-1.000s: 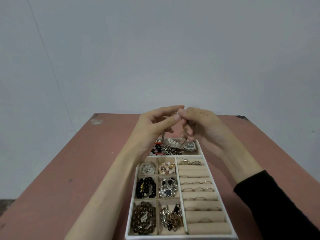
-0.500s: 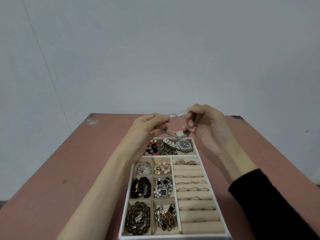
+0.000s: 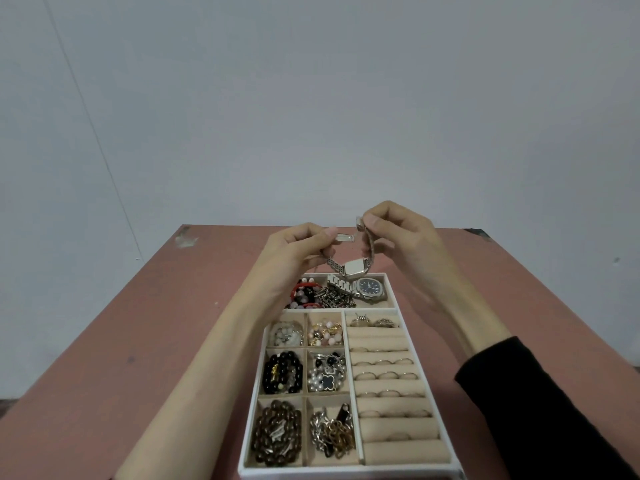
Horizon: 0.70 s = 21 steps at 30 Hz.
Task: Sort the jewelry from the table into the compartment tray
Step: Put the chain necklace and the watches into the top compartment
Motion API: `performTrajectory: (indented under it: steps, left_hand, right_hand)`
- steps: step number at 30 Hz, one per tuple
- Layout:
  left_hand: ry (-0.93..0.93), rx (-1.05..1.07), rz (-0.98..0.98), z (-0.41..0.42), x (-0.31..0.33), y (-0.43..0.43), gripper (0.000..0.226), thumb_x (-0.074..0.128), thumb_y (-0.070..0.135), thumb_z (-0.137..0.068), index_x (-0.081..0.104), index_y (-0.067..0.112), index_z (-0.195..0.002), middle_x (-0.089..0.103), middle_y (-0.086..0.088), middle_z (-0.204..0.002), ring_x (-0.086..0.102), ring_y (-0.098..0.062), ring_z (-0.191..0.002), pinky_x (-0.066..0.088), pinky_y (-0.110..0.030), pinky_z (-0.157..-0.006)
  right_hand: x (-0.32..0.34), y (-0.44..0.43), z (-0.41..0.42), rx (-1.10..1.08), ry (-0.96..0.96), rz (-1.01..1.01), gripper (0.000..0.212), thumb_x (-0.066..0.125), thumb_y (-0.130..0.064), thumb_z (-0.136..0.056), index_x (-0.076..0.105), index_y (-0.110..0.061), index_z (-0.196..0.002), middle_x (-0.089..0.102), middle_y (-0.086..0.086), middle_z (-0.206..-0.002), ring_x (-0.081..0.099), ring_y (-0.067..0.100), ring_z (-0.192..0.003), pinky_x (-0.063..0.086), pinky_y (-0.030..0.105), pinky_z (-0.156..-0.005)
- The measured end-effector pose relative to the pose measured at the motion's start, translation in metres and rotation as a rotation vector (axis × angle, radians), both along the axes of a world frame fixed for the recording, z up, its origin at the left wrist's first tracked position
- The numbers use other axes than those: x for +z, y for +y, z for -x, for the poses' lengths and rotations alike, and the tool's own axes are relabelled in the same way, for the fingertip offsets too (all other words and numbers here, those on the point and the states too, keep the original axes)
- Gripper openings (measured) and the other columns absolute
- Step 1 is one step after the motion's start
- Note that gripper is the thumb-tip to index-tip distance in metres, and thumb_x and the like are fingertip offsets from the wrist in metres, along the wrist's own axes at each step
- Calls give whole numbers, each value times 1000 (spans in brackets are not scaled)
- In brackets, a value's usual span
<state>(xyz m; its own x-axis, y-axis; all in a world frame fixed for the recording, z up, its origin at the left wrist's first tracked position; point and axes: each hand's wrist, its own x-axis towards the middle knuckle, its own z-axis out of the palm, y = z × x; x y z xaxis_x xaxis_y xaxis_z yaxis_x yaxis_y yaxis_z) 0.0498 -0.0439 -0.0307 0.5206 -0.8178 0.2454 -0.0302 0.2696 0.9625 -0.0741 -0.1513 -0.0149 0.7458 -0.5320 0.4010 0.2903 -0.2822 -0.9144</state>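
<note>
Both hands up over the far end of the compartment tray (image 3: 346, 472), sharing one silver watch (image 3: 355, 266) with a square case. Left hand (image 3: 294, 247): thumb and forefinger pinch the clasp end of the band, other fingers curled under. Right hand (image 3: 401, 233): thumb and forefinger pinch the opposite band end, slightly higher, remaining fingers loosely bent. Change over the last second: fingertips were pressed together with the band bunched between them; now the hands are apart and the band hangs open in a U, case at the bottom, just above the wide far compartment (image 3: 389, 301). Cannot tell whether the case touches anything below. That compartment already holds a dark-dial watch (image 3: 370, 287), a red bead bracelet (image 3: 304, 292) and some chain. Reading: clasp undone, band spread, piece lined up with the other watch, so the likely step is laying it down there. Small compartments hold bead strands and chains, the ring rolls (image 3: 381, 375) carry rings; no loose jewelry visible on the table (image 3: 173, 323), so sorting looks nearly finished. Watch for the band snagging on the chain when lowered.
</note>
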Motion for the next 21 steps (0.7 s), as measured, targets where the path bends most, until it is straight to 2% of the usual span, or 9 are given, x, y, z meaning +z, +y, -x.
performTrajectory:
  steps: [3, 6, 10, 12, 15, 17, 21]
  left_hand:
    - [43, -57, 16, 1, 0, 0, 23, 57, 18, -86, 57, 10, -64, 56, 0, -62, 54, -15, -70, 51, -26, -72]
    - [89, -111, 17, 2, 1, 2, 23, 58, 28, -82, 55, 9, -70, 54, 3, -60, 54, -14, -65, 48, -28, -67]
    - [147, -144, 14, 1, 3, 2, 29, 57, 33, -80, 58, 4, -84, 52, 6, -58, 54, -9, -62, 51, -25, -75]
    - [156, -150, -3, 2, 4, 3, 29, 56, 36, -79, 63, 7, -82, 53, 5, -59, 53, -10, -65, 52, -25, -78]
    - [175, -169, -48, 3, 6, 3, 40, 50, 47, -79, 63, 9, -84, 54, 5, -58, 55, -12, -65, 50, -29, -80]
    - [116, -152, -89, 2, 6, 3, 44, 50, 51, -78, 65, 10, -86, 56, 6, -60, 55, -12, -67, 49, -29, -80]
    - [-7, -172, -127, 3, 4, 6, 24, 61, 40, -76, 67, 17, -73, 58, 5, -65, 44, -16, -72, 37, -26, -70]
  right_hand:
    - [-2, 2, -1, -6, 17, 16, 6, 61, -10, -86, 60, -10, -81, 58, 3, -72, 53, 17, -70, 47, 27, -68]
    - [-4, 3, -3, -17, 20, 1, 6, 63, -13, -86, 60, -10, -81, 58, 2, -71, 53, 16, -68, 48, 25, -67]
    - [-4, 3, -4, 14, 112, -4, 25, 58, -26, -90, 65, -2, -84, 62, 15, -80, 55, 17, -72, 46, 25, -68]
    - [-3, 6, -5, 34, 131, -29, 27, 56, -24, -91, 66, -2, -79, 64, 10, -76, 55, 15, -70, 45, 21, -64]
    - [-2, 7, -6, 15, 100, -73, 26, 57, -16, -89, 62, -14, -64, 61, -3, -64, 52, 11, -66, 44, 21, -63]
    - [-1, 7, -5, -14, 104, -66, 28, 58, -15, -88, 60, -15, -60, 60, -3, -62, 51, 12, -66, 43, 22, -65]
    - [-3, 6, -5, -48, 121, -11, 25, 60, -19, -87, 60, -14, -63, 62, 9, -73, 51, 20, -74, 42, 32, -75]
